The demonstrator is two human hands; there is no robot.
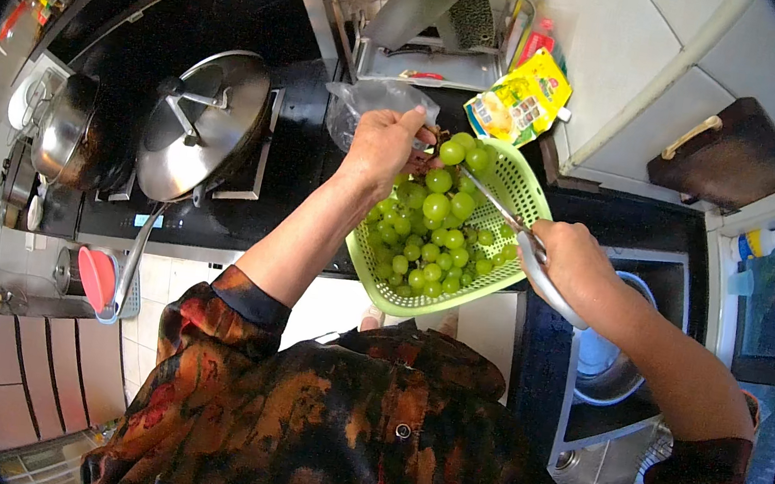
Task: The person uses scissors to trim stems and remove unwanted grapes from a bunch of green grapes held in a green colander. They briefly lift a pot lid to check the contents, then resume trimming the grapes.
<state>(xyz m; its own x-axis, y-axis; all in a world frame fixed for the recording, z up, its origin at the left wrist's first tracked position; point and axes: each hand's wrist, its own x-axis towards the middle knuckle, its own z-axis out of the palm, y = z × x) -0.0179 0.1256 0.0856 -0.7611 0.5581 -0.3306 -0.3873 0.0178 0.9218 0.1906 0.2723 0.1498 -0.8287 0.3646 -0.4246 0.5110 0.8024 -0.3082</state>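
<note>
My left hand grips the stem of a bunch of green grapes above a light green plastic colander. In my right hand is a pair of scissors with pale grey handles. Their blades reach left among the upper grapes, close to the stem. Many loose-looking green grapes lie in the colander under the held bunch. Whether the blades touch a stalk cannot be made out. Behind my left hand sits a crumpled clear plastic bag.
A lidded wok stands on the black cooktop at left, its long handle jutting past the counter edge. Behind the colander are a metal knife rack and a yellow pouch. At right, a sink holds a blue-rimmed basin.
</note>
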